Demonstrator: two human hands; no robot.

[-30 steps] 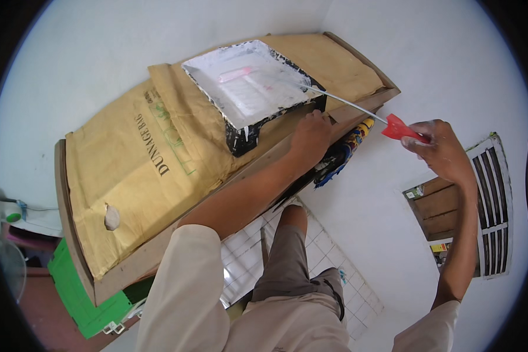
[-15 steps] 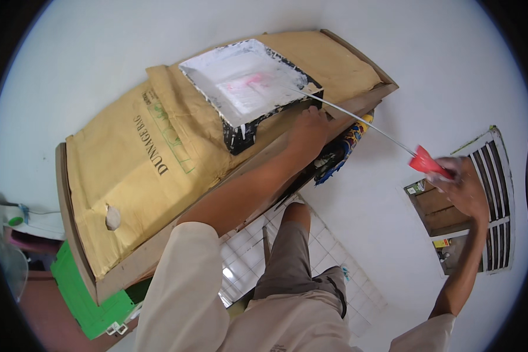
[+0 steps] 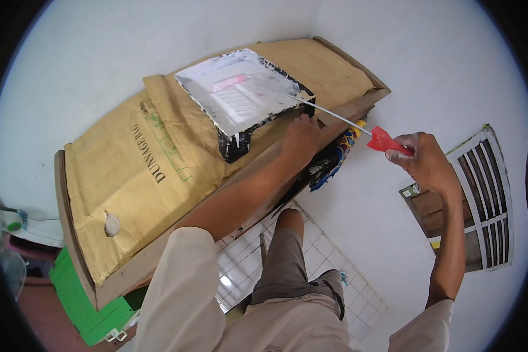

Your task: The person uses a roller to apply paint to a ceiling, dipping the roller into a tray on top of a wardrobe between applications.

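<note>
My right hand (image 3: 425, 161) is closed round the red handle of a paint roller (image 3: 384, 141). Its thin metal rod slants down left to a pink-and-white roller sleeve (image 3: 229, 83), which lies in white paint toward the far part of a paint tray (image 3: 236, 136). The tray is black, its rim caked with dried white paint. My left hand (image 3: 302, 138) is closed at the tray's near right edge with fingers curled; their tips are partly hidden. White paint is smeared on my right thumb and fingers.
Under the tray, a wooden-edged surface (image 3: 158, 258) is covered with brown paper bag (image 3: 114, 176), torn near the left. A colourful bundle (image 3: 343, 146) hangs below its right edge. A green crate (image 3: 91, 305) stands at lower left. At right is a barred window opening (image 3: 481, 193); tiles (image 3: 240, 264) cover the floor.
My right hand has moved left and slightly up with the roller handle. The sleeve, blurred before, now sits farther left in the tray and shows clearly. My left hand stays by the tray edge.
</note>
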